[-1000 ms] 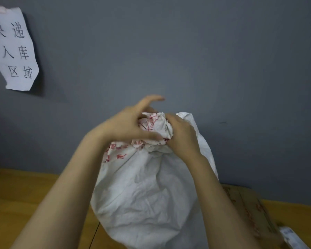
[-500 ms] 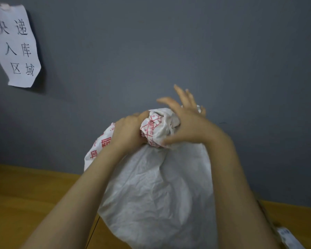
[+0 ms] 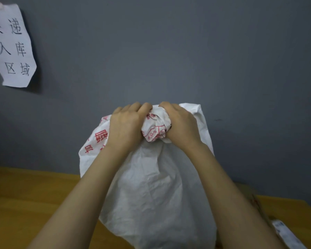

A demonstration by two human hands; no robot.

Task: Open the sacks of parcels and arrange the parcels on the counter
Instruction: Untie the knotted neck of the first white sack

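Observation:
A white woven sack with red print stands upright on the wooden counter, bulging with contents I cannot see. Its top is bunched into a tight knot. My left hand grips the knot from the left with its fingers curled over it. My right hand clamps the knot from the right. Both forearms reach up from the bottom of the view and hide parts of the sack's sides.
A grey wall rises directly behind the sack, with a white paper sign taped at the upper left. A brown cardboard parcel and a white labelled package lie on the counter at the lower right.
My right hand, which had its fingers spread over the knot, has closed around it. My left hand slid higher onto the knot. The sack's top has twisted slightly.

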